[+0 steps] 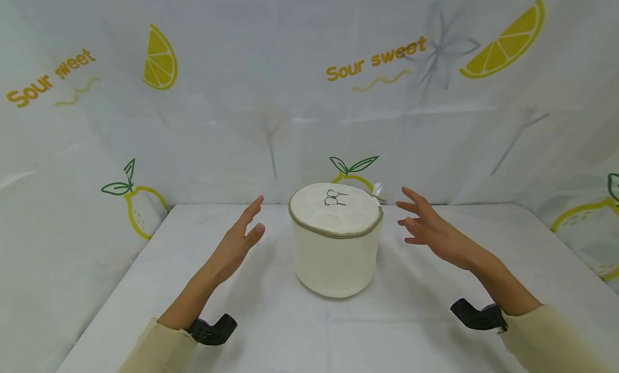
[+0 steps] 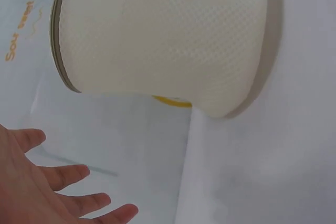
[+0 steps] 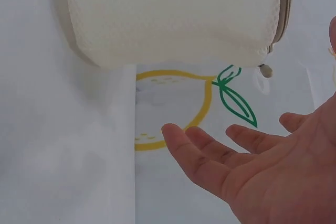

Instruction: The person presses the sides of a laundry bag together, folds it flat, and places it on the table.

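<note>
A cream mesh laundry bag [image 1: 336, 263], round like a drum, stands upright on the white table in the head view. Its flat lid [image 1: 314, 214] carries a small black line drawing and is edged by a beige zipper [image 1: 333, 236]. To the left of the bag my left hand [image 1: 234, 249] is held in the air, fingers spread and palm toward it. My right hand [image 1: 435, 236] hovers on the other side, also with spread fingers. Both are apart from the bag and hold nothing. In the right wrist view a zipper pull [image 3: 266, 71] hangs at the lid's edge.
White cloth covers the table [image 1: 271, 335]. Behind it hangs a white curtain [image 1: 217, 120] printed with lemons and lettering, which also runs down both sides. A black wrist mount [image 1: 213, 330] sits on the left forearm and another black mount [image 1: 479, 315] on the right.
</note>
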`<state>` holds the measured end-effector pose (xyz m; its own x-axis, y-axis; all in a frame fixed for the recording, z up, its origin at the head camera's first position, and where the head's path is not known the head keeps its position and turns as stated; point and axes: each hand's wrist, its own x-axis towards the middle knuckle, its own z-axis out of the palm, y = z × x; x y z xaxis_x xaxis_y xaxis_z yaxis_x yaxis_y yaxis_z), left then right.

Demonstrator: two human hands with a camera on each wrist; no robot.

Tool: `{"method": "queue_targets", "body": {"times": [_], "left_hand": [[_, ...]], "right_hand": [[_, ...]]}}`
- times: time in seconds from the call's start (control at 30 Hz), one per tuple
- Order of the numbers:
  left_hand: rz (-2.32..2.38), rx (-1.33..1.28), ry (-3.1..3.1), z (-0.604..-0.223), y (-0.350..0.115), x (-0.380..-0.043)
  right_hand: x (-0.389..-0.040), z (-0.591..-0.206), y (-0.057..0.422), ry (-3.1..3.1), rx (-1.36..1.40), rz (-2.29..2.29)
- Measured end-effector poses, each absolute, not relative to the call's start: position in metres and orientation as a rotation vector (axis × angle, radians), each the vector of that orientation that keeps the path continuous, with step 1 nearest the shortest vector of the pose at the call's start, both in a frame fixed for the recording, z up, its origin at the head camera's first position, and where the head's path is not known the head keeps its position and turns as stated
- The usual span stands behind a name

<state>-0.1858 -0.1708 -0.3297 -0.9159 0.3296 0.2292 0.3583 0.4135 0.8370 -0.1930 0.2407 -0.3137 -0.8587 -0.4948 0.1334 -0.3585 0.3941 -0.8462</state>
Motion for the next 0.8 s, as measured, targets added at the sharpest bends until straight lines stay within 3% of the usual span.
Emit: {"method": "queue_targets", "body": {"times": [0.8], "left_hand": [[-1.597,-0.493,-2.574,-0.329,-0.119,-0.187]], "right_hand": [[-0.207,-0.326,0.199,2.556,-0.809,-1.544]]}}
